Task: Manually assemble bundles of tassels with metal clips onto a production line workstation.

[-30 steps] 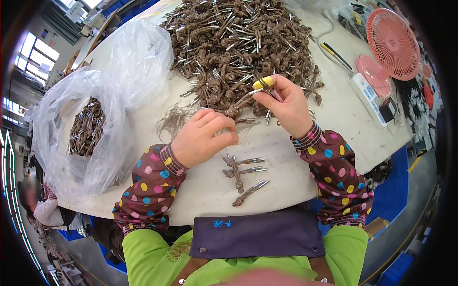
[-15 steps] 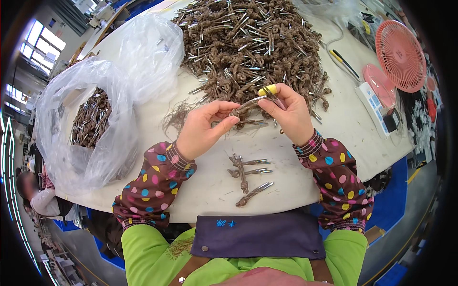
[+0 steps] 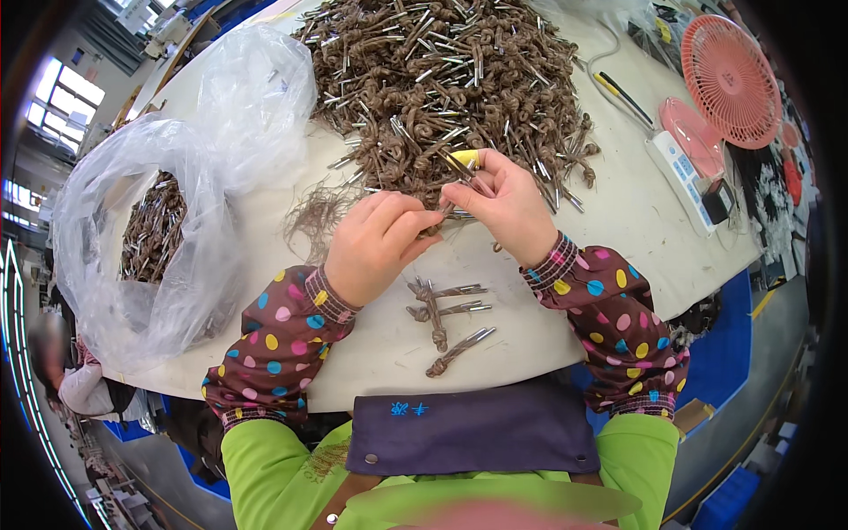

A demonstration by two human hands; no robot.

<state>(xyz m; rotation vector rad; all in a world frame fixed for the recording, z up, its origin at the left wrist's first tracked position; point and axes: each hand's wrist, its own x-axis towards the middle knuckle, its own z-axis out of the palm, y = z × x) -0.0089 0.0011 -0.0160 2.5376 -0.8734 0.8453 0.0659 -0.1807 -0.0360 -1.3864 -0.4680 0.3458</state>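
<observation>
You are in a factory workshop: your worktable [image 3: 530, 340] bears a heap of metal-tipped knotted cords [image 3: 450, 84], with a co-worker [image 3: 87, 390] and yellow floor line [image 3: 763, 305] beyond.

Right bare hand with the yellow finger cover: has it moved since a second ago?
Yes. The right hand has moved left, farther from the long white plastic power strip.

Held cord [image 3: 430, 231] — mostly hidden
</observation>
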